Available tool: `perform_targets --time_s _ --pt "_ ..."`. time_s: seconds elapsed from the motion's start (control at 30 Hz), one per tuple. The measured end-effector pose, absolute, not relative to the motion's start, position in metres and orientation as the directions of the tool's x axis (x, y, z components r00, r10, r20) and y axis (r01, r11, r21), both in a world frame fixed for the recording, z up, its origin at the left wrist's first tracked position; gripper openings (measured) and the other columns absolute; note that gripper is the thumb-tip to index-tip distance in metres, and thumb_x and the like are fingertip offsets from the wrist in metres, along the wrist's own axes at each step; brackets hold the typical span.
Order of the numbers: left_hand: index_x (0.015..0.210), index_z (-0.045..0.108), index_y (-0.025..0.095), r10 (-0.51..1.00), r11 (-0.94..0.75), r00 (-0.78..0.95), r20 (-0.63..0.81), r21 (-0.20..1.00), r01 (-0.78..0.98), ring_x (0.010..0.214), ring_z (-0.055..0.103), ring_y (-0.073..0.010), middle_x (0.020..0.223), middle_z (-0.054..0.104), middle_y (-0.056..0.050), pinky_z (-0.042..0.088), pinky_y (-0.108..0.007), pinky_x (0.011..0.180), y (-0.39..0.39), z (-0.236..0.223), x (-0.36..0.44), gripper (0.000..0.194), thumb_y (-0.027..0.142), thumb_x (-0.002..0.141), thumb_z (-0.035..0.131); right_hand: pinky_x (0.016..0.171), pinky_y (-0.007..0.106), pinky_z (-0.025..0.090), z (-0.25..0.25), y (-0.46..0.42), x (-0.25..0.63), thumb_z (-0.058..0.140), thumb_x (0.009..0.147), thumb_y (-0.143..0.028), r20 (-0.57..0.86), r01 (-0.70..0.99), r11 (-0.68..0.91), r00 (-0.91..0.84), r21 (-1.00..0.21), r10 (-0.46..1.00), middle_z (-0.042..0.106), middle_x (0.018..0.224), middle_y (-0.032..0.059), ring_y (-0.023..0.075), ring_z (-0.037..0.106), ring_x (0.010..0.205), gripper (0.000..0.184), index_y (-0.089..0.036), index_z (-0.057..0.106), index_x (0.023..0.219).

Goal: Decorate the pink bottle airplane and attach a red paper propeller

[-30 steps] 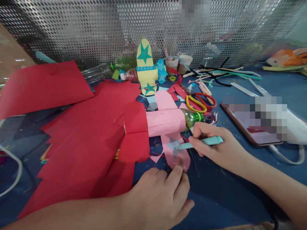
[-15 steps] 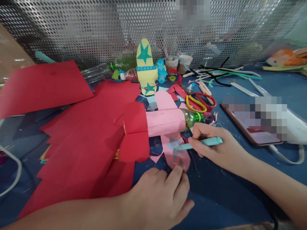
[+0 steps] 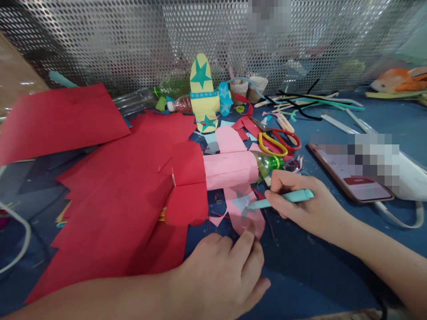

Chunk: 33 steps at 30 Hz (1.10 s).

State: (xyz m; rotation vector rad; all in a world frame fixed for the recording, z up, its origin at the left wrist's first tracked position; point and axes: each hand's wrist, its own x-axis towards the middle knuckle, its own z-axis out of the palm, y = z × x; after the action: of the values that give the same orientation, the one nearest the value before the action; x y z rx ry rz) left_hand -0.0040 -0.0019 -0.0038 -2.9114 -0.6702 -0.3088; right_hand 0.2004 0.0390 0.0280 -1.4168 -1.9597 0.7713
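A plastic bottle wrapped in pink paper (image 3: 230, 169), with red paper on its left end and a green neck on its right, lies on the blue table (image 3: 320, 271). A pink paper wing (image 3: 245, 213) sticks out toward me, with a pale blue star on it. My right hand (image 3: 305, 204) grips a light teal pen (image 3: 283, 198), its tip on the star. My left hand (image 3: 225, 271) is curled, its fingertips pressing the wing's near end.
Large red paper sheets (image 3: 110, 195) cover the left. Behind stand a yellow paper plane with teal stars (image 3: 203, 95), scissors with red and yellow handles (image 3: 276, 140), sticks and pipe cleaners (image 3: 310, 104), cups, and a phone (image 3: 353, 171) at the right. A perforated metal screen (image 3: 133, 40) closes the back.
My right hand and the pen have shifted slightly to the right along the wing. My left hand has stayed in place.
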Motion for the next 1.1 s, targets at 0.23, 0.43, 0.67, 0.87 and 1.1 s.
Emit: perform_targets --time_s 0.23,0.43,0.67,0.87,1.1 --pt "0.113 0.058 0.011 0.413 -0.897 0.886 0.212 -0.073 0.436 0.057 0.061 -0.0183 0.104 0.067 -0.013 0.044 -0.032 0.044 -0.0015 -0.0023 -0.0046 0.040 0.039 0.094 0.038 0.046 0.022 0.032 0.0279 0.0384 0.1997 0.048 0.078 -0.011 0.135 0.621 0.265 -0.249 -0.738 0.959 0.045 0.048 -0.0077 0.0083 0.040 0.044 0.023 -0.022 0.038 0.061" --pt "0.115 0.057 0.010 0.417 -0.894 0.884 0.210 -0.080 0.440 0.057 0.060 -0.0177 0.105 0.066 -0.013 0.044 -0.032 0.045 -0.0024 -0.0031 -0.0041 0.040 0.041 0.092 0.044 0.047 0.022 0.033 0.0272 0.0378 0.2000 0.049 0.080 -0.013 0.128 0.617 0.262 -0.254 -0.742 0.959 0.045 0.050 -0.0075 0.0086 0.041 0.045 0.024 -0.022 0.038 0.061" --pt "0.115 0.057 0.011 0.427 -0.895 0.885 0.186 -0.048 0.443 0.057 0.061 -0.0179 0.105 0.066 -0.013 0.045 -0.033 0.044 -0.0015 -0.0016 -0.0041 0.040 0.039 0.094 0.038 0.046 0.022 0.032 0.0287 0.0375 0.2013 0.048 0.078 -0.011 0.134 0.609 0.271 -0.262 -0.745 0.956 0.045 0.048 -0.0080 0.0083 0.040 0.044 0.023 -0.022 0.038 0.061" --pt "0.114 0.057 0.010 0.415 -0.898 0.892 0.181 -0.079 0.434 0.057 0.061 -0.0182 0.104 0.066 -0.014 0.044 -0.032 0.044 -0.0015 -0.0015 -0.0042 0.041 0.041 0.093 0.042 0.045 0.022 0.032 0.0279 0.0379 0.2001 0.048 0.077 -0.010 0.115 0.620 0.257 -0.260 -0.742 0.959 0.046 0.048 -0.0079 0.0084 0.040 0.043 0.023 -0.022 0.038 0.060" --pt "0.109 0.059 0.010 0.412 -0.891 0.878 0.244 -0.093 0.444 0.054 0.060 -0.0185 0.099 0.068 -0.013 0.043 -0.033 0.043 -0.0016 -0.0018 -0.0036 0.037 0.039 0.093 0.043 0.047 0.023 0.033 0.0271 0.0398 0.1989 0.049 0.079 -0.013 0.134 0.620 0.266 -0.252 -0.738 0.958 0.045 0.050 -0.0073 0.0086 0.040 0.045 0.025 -0.022 0.038 0.060"
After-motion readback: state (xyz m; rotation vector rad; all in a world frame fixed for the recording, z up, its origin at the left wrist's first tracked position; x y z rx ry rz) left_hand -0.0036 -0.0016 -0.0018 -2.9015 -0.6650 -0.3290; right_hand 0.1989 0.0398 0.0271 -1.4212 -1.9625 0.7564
